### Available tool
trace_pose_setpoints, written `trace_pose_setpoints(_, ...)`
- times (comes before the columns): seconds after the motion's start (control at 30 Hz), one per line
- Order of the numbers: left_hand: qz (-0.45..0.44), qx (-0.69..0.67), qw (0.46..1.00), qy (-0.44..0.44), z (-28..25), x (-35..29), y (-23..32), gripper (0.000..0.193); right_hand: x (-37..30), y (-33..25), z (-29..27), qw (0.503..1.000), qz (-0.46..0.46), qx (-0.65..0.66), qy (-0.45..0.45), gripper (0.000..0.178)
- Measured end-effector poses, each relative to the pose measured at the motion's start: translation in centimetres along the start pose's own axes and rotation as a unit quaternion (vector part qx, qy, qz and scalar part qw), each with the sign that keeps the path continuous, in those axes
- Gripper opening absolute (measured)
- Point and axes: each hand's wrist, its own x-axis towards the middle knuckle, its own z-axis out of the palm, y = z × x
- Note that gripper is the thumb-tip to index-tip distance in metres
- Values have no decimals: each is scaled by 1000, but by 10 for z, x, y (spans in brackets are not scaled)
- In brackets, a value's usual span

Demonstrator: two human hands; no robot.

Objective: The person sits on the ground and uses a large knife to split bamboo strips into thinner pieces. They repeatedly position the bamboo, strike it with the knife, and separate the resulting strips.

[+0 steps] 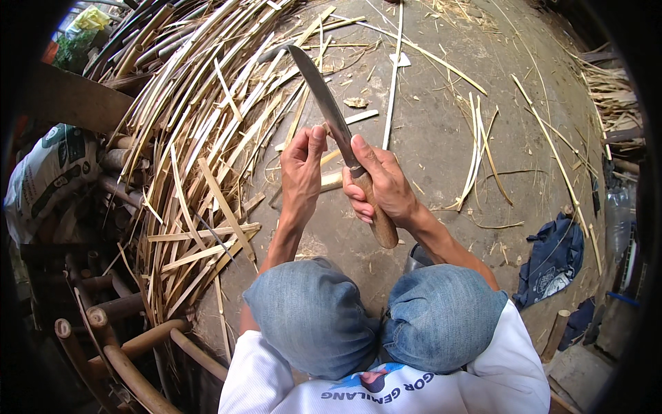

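My right hand is closed around the wooden handle of a large knife, its thumb lying near the base of the blade. The long, slightly curved blade points up and to the left, away from me. Beside the blade's left side is my left hand, its thumb and fingers pinched together close to the metal. Whatever those fingers may hold is too small or hidden to name. Behind both hands a pale piece of bamboo lies low, partly covered.
A large heap of split bamboo strips spreads over the floor at left. Loose strips lie to the right, near a dark blue cloth. At lower left stands a bamboo frame; a printed white sack sits above it.
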Motion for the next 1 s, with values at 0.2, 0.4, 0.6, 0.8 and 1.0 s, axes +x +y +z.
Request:
trace_pose_setpoints(0.2,-5,2,1000,5,2,-1,2,42,2,4,-3,1000,-1,6,0,55)
trace_pose_setpoints(0.4,-7,-2,1000,6,4,-1,0,41,3,8,-6,1000,-16,-19,6,49)
trace_pose_setpoints(0.6,2,9,1000,-1,6,-2,2,42,1,10,-7,998,-36,-44,21,52)
trace_pose_setpoints(0.8,6,5,1000,-8,6,-4,0,42,2,11,-5,997,-46,-53,36,53)
trace_pose_setpoints(1.0,8,-2,1000,-1,11,-5,1,40,2,11,-8,998,-47,-35,37,54)
